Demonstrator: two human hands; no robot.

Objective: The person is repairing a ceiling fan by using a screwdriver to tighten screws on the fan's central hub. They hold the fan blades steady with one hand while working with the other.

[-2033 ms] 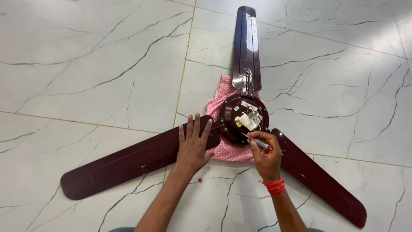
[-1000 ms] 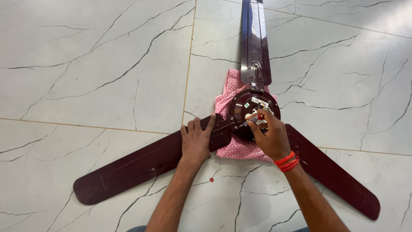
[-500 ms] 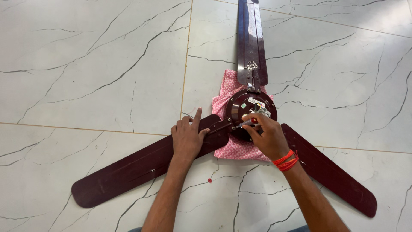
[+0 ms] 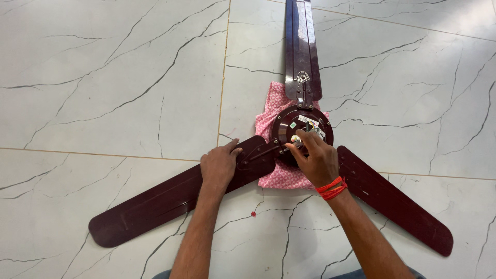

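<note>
A maroon three-blade ceiling fan lies on the marble floor, its round motor hub point(image 4: 288, 123) resting on a pink cloth point(image 4: 268, 111). My left hand point(image 4: 219, 165) presses flat on the root of the left blade point(image 4: 155, 201), holding nothing. My right hand point(image 4: 316, 157), with a red thread band point(image 4: 332, 188) on the wrist, sits on the hub. Its fingers are pinched around a thin tool point(image 4: 308, 125) that points into the hub's middle. The hand hides most of the tool and the hub's lower right.
A second blade point(image 4: 398, 206) runs to the lower right and a third point(image 4: 301, 46) straight away from me. A tiny red object point(image 4: 253, 213) lies on the floor between my forearms. White veined marble tiles point(image 4: 103, 77) surround the fan.
My right hand moved from the hub's lower edge up onto its middle with the tool. My left hand slid slightly along the blade root. The view shifted a little.
</note>
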